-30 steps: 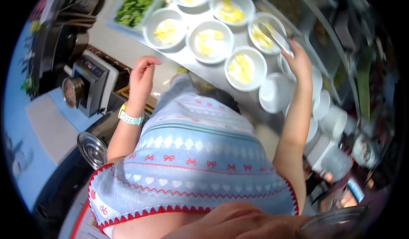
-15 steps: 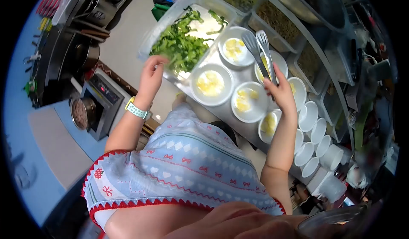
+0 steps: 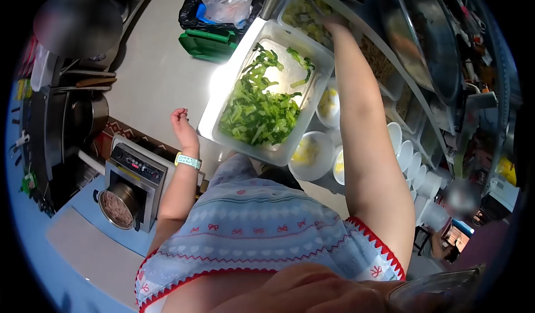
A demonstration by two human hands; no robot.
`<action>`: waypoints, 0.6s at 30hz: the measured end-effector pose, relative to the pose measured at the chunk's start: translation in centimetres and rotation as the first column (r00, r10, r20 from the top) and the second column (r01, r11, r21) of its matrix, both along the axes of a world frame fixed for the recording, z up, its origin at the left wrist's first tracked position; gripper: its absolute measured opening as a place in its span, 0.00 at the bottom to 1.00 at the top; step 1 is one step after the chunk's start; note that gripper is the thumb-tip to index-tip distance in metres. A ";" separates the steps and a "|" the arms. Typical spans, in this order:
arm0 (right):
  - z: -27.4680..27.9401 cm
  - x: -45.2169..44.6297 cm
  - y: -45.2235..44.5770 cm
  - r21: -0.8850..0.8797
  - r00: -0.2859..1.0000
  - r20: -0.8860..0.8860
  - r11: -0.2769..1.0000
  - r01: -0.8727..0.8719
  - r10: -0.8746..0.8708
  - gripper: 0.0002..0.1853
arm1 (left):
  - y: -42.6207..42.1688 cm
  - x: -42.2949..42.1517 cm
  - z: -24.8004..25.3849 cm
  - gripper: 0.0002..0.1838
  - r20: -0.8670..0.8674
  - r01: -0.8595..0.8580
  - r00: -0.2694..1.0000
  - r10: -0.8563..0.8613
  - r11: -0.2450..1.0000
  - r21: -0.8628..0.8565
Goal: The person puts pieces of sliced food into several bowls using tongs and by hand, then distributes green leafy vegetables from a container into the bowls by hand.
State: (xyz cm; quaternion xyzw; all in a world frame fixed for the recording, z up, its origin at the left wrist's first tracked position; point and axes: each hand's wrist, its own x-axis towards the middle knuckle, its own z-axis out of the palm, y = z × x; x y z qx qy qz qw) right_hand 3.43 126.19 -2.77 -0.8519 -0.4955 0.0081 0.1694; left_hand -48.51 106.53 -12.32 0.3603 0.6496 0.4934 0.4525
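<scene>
My right hand (image 3: 336, 24) reaches to the tub of pale chopped food (image 3: 306, 15) at the top, its fingers closed around the metal tongs (image 3: 316, 5), whose far ends are hard to make out against the food. Left of the large plastic tub, my left hand (image 3: 181, 124) hangs over the floor with fingers apart and nothing in them. The large tub (image 3: 317, 70) holds chopped green leaves (image 3: 259, 112). White bowls with yellow pieces, such as this bowl (image 3: 312, 156), stand beside it, partly hidden by my right forearm.
A pot (image 3: 118, 206) sits on a cooker (image 3: 134, 171) at the left. Black-lined bin (image 3: 223, 6) and green lid (image 3: 209, 44) are at the top. A big metal basin (image 3: 426, 45) and stacked white bowls (image 3: 405, 154) lie right. A person (image 3: 440, 249) shows lower right.
My right hand has moved up and away with the tongs, from over the bowls to the tub of pale food. My left hand is lower in view. The camera view has shifted toward the green leaves.
</scene>
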 end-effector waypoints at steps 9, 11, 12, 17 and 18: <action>-0.4 0.9 0.1 -0.072 0.996 -0.077 0.997 0.042 -0.048 0.34 | 1.2 2.2 -1.6 0.09 -0.286 0.115 0.954 -0.089 0.990 0.077; 1.2 0.3 -2.4 -0.142 0.959 -0.254 0.986 0.091 -0.125 0.30 | 1.5 2.4 -1.8 0.10 -0.300 0.107 0.951 -0.076 0.991 0.086; 2.4 -0.5 -4.1 -0.143 0.958 -0.253 0.984 0.104 -0.138 0.30 | 1.5 2.4 -1.9 0.10 -0.317 0.101 0.946 -0.067 0.991 0.092; 3.7 -2.2 -10.5 -0.051 0.910 -0.396 0.993 0.109 -0.120 0.27 | 1.9 2.6 -1.4 0.11 -0.363 0.148 0.925 -0.115 0.987 0.067; 4.1 -2.7 -11.3 -0.072 0.886 -0.430 0.985 0.156 -0.172 0.27 | 2.0 2.6 -1.4 0.11 -0.362 0.151 0.924 -0.122 0.987 0.052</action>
